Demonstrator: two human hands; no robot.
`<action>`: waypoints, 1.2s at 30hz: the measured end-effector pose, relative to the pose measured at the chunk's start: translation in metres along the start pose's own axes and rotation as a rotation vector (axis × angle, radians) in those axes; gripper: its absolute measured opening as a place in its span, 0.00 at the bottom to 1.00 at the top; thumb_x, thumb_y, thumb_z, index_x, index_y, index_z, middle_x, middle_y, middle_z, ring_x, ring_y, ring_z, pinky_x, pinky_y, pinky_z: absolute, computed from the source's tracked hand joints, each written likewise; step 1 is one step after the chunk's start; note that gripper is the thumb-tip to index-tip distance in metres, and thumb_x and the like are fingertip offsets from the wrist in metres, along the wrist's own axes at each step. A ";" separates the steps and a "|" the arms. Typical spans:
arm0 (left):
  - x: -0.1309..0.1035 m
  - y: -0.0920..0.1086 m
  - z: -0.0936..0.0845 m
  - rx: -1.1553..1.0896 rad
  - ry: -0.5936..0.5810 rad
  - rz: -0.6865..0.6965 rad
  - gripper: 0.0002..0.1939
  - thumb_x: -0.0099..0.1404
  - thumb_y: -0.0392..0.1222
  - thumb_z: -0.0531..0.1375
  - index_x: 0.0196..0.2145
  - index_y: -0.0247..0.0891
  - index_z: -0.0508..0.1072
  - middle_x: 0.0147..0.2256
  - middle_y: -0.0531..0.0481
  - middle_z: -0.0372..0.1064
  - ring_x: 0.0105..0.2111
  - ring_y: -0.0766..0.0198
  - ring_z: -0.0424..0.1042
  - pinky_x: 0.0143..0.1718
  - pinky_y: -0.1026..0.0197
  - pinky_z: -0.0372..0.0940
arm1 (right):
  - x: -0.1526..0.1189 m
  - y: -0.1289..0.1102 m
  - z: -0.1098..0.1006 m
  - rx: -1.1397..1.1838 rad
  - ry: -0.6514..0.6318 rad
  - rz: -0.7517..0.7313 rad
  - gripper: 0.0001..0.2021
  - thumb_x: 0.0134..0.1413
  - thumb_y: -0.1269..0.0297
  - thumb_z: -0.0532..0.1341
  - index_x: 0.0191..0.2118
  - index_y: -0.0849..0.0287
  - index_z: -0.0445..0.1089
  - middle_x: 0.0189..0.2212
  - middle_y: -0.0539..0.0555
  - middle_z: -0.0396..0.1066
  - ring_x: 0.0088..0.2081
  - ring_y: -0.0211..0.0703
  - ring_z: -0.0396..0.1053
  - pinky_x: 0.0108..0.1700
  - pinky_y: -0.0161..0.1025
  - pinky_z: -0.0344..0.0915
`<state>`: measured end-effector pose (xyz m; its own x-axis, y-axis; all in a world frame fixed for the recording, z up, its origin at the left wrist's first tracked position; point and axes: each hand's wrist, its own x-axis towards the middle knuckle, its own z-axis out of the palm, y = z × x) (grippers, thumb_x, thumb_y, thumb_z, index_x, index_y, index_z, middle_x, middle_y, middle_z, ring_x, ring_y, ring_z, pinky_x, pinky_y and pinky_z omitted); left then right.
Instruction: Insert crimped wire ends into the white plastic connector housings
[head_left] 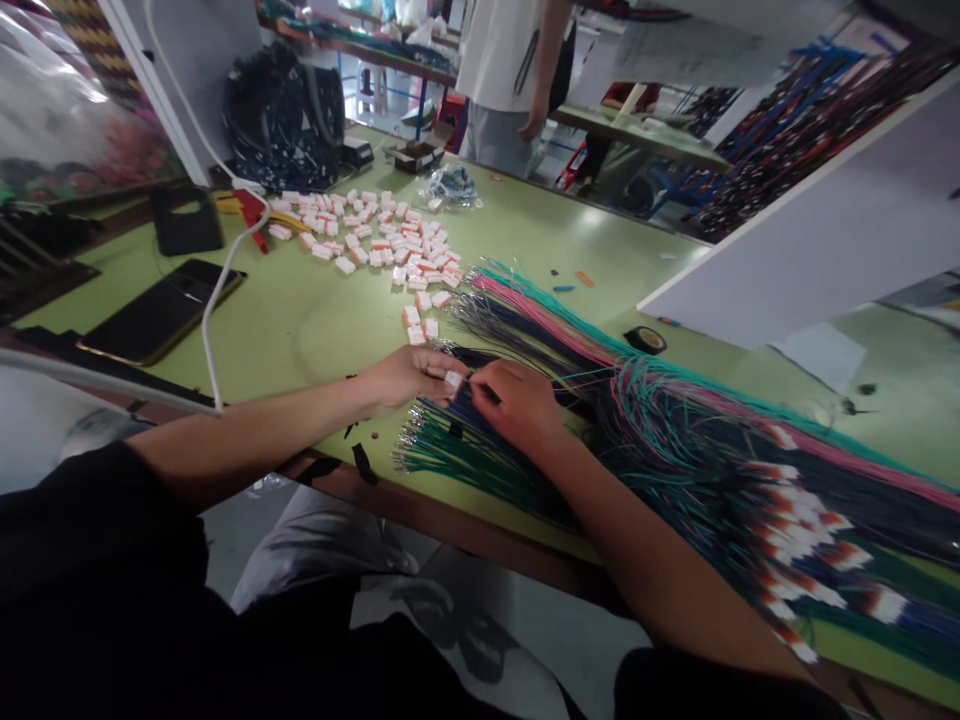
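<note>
Connector housing (454,380), small and white, is held between the thumb and fingertips of our left hand (421,376), which is nearly closed around it. Our right hand (514,398) is curled just beside it, thumb and forefinger pinched together at a thin wire; we cannot tell how firmly the wire is gripped. Both hands are above the near part of the green table (300,320). Beyond the left hand we see loose white-and-orange housings (382,240) scattered in a broad patch. Teal wires (555,308), pink wires (525,318) and dark wires run from near the housings toward our right, while green wires (457,465) with metal tips lie nearer the table's edge. At right, a cluster of wired connectors (802,530) rests on the bundles. To our left lie a dark phone (161,312) and a white cable (212,300). Across the table, a person (502,80) in a light top stands in the background.
</note>
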<state>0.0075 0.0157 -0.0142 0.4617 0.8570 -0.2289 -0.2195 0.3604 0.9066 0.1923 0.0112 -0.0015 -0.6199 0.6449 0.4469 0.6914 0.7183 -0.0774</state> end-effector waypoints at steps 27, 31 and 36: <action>-0.017 -0.004 0.006 0.889 -0.027 0.564 0.18 0.62 0.40 0.55 0.49 0.34 0.69 0.46 0.41 0.72 0.42 0.62 0.74 0.44 0.60 0.68 | -0.020 0.020 -0.105 0.287 0.274 0.483 0.21 0.48 0.66 0.60 0.51 0.51 0.64 0.38 0.51 0.71 0.38 0.44 0.70 0.42 0.46 0.68; -0.025 0.005 0.014 1.053 -0.046 0.574 0.18 0.61 0.37 0.53 0.49 0.34 0.70 0.46 0.42 0.73 0.44 0.61 0.73 0.46 0.58 0.67 | -0.039 0.029 -0.123 0.114 0.451 0.562 0.13 0.43 0.66 0.63 0.39 0.53 0.67 0.34 0.51 0.68 0.34 0.41 0.67 0.36 0.42 0.67; -0.017 0.024 0.070 1.143 -0.109 0.662 0.23 0.60 0.40 0.57 0.53 0.35 0.66 0.55 0.40 0.64 0.56 0.54 0.62 0.57 0.53 0.57 | -0.055 0.034 -0.127 0.625 0.453 0.695 0.14 0.40 0.60 0.66 0.33 0.53 0.62 0.22 0.44 0.63 0.21 0.34 0.60 0.23 0.35 0.61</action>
<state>0.0542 -0.0157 0.0360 0.6266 0.6962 0.3504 0.3887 -0.6688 0.6337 0.2968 -0.0333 0.0846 0.1289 0.9028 0.4103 0.4468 0.3165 -0.8368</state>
